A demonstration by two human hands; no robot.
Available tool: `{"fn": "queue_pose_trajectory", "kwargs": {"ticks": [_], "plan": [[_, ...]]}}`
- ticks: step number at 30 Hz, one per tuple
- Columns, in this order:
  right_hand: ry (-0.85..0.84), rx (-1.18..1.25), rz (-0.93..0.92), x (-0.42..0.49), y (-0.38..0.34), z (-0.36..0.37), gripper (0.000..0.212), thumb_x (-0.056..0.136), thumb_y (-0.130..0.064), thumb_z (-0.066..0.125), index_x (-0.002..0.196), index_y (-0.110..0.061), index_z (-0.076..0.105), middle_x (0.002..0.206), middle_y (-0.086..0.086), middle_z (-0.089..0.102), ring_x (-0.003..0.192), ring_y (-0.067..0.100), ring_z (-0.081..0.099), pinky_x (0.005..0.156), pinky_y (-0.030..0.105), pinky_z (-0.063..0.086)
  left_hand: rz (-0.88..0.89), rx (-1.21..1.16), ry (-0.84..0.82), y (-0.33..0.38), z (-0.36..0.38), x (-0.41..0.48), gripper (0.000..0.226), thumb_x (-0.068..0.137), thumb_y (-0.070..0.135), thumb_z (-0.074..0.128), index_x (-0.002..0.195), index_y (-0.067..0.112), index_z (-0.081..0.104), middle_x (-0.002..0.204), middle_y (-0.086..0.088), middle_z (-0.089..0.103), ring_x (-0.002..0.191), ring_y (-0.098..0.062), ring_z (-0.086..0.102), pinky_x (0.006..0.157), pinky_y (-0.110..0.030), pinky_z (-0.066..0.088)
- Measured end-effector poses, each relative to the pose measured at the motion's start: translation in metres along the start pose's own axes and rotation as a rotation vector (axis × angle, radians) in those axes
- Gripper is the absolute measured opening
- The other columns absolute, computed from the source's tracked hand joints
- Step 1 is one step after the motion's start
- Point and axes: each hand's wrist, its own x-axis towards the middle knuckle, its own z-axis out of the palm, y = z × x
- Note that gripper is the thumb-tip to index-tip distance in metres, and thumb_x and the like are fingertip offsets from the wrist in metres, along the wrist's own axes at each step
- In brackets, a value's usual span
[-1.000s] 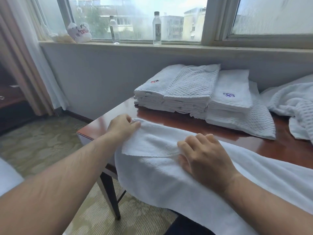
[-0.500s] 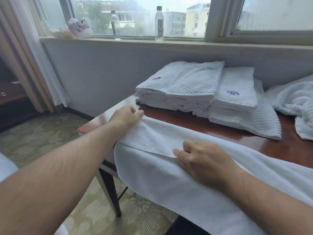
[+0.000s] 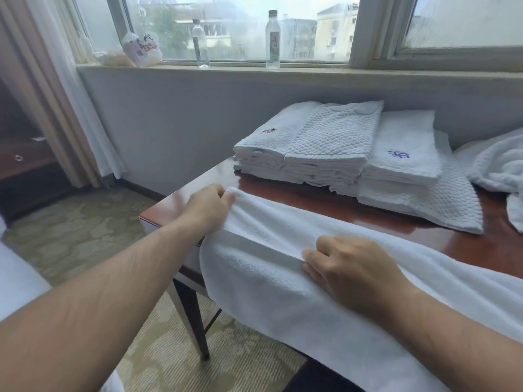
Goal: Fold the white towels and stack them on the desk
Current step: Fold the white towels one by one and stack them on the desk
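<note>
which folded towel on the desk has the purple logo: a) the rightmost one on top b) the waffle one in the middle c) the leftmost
a: the purple logo sits on the rightmost top towel; the leftmost towel carries a red mark.

left hand [image 3: 208, 206] pinching, right hand [image 3: 348, 267] gripping

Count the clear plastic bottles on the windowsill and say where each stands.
2. One clear plastic bottle stands on the sill near the white plastic bag; the white-capped bottle stands to its right. None looks hidden.
</note>
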Motion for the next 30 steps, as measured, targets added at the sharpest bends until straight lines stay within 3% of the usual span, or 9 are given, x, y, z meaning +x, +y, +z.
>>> {"fn": "queue_pose_trajectory", "kwargs": {"ticks": [4, 8, 11, 15, 17, 19, 23, 26, 30], "plan": [[0.103, 0.025, 0.066, -0.006, 0.002, 0.005, 0.030, 0.092, -0.028, 0.061, 0.064, -0.016, 0.062, 0.063, 0.002, 0.053, 0.052, 0.027, 0.055, 0.042, 0.031, 0.042, 0.020, 0.107, 0.088, 0.000, 0.010, 0.003, 0.032, 0.102, 0.050, 0.041, 0.083, 0.026, 0.049, 0.081, 0.005, 0.056, 0.071, -0.008, 0.048, 0.054, -0.029, 0.029], [0.130, 0.034, 0.061, -0.008, 0.003, 0.010, 0.029, 0.092, -0.023, 0.063, 0.064, -0.015, 0.059, 0.060, 0.002, 0.049, 0.048, 0.027, 0.051, 0.038, 0.032, 0.040, -0.018, 0.083, 0.144, 0.002, 0.009, 0.002, 0.027, 0.097, 0.054, 0.047, 0.093, 0.028, 0.051, 0.087, 0.006, 0.058, 0.075, -0.014, 0.052, 0.062, -0.033, 0.034], [0.133, 0.074, 0.080, -0.008, 0.003, 0.010, 0.037, 0.095, -0.032, 0.049, 0.065, -0.015, 0.061, 0.060, 0.001, 0.050, 0.045, 0.028, 0.052, 0.038, 0.030, 0.039, -0.140, 0.144, -0.091, 0.008, -0.007, -0.005, 0.051, 0.084, 0.065, 0.060, 0.097, 0.016, 0.051, 0.087, 0.003, 0.060, 0.072, -0.013, 0.053, 0.055, -0.030, 0.033], [0.088, 0.096, 0.098, -0.007, 0.002, 0.009, 0.031, 0.091, -0.026, 0.069, 0.065, -0.014, 0.060, 0.061, 0.002, 0.051, 0.044, 0.030, 0.053, 0.036, 0.031, 0.038, -0.035, 0.494, -0.343, 0.013, -0.028, -0.021, 0.048, 0.084, 0.059, 0.067, 0.092, 0.012, 0.064, 0.091, -0.002, 0.069, 0.085, -0.021, 0.063, 0.066, -0.031, 0.046], [0.061, 0.117, 0.109, -0.006, 0.001, 0.008, 0.029, 0.086, -0.026, 0.076, 0.066, -0.013, 0.059, 0.061, 0.003, 0.051, 0.044, 0.031, 0.053, 0.037, 0.031, 0.037, 0.025, 0.401, -0.352, 0.012, -0.032, -0.026, 0.036, 0.091, 0.049, 0.063, 0.094, 0.013, 0.068, 0.095, -0.004, 0.071, 0.090, -0.024, 0.066, 0.076, -0.034, 0.052], [0.046, 0.138, 0.116, -0.006, 0.002, 0.007, 0.028, 0.086, -0.026, 0.076, 0.067, -0.012, 0.060, 0.062, 0.003, 0.052, 0.045, 0.032, 0.053, 0.038, 0.031, 0.036, 0.090, 0.126, -0.379, 0.010, -0.033, -0.031, 0.022, 0.095, 0.038, 0.060, 0.098, 0.019, 0.071, 0.097, 0.000, 0.075, 0.094, -0.021, 0.070, 0.086, -0.039, 0.056], [0.040, 0.176, 0.136, -0.006, 0.002, 0.006, 0.025, 0.090, -0.027, 0.071, 0.072, -0.012, 0.062, 0.065, 0.003, 0.054, 0.049, 0.032, 0.055, 0.040, 0.032, 0.040, 0.107, -0.290, -0.413, 0.012, -0.038, -0.036, 0.013, 0.100, 0.030, 0.060, 0.106, 0.025, 0.070, 0.100, 0.008, 0.077, 0.094, -0.013, 0.073, 0.085, -0.037, 0.058], [0.019, 0.191, 0.140, -0.006, 0.002, 0.005, 0.024, 0.090, -0.029, 0.071, 0.074, -0.013, 0.063, 0.067, 0.003, 0.056, 0.051, 0.032, 0.057, 0.041, 0.033, 0.042, 0.121, -0.003, -0.288, 0.009, -0.041, -0.032, 0.020, 0.099, 0.038, 0.059, 0.110, 0.024, 0.068, 0.104, 0.003, 0.072, 0.099, -0.019, 0.067, 0.089, -0.040, 0.055], [-0.017, 0.191, 0.155, -0.005, 0.002, 0.002, 0.024, 0.091, -0.031, 0.071, 0.074, -0.015, 0.064, 0.068, 0.001, 0.056, 0.053, 0.030, 0.057, 0.041, 0.033, 0.042, 0.081, 0.432, -0.220, 0.008, -0.037, -0.029, 0.025, 0.098, 0.043, 0.057, 0.090, 0.019, 0.056, 0.085, 0.003, 0.058, 0.073, -0.010, 0.051, 0.057, -0.028, 0.037]]}}
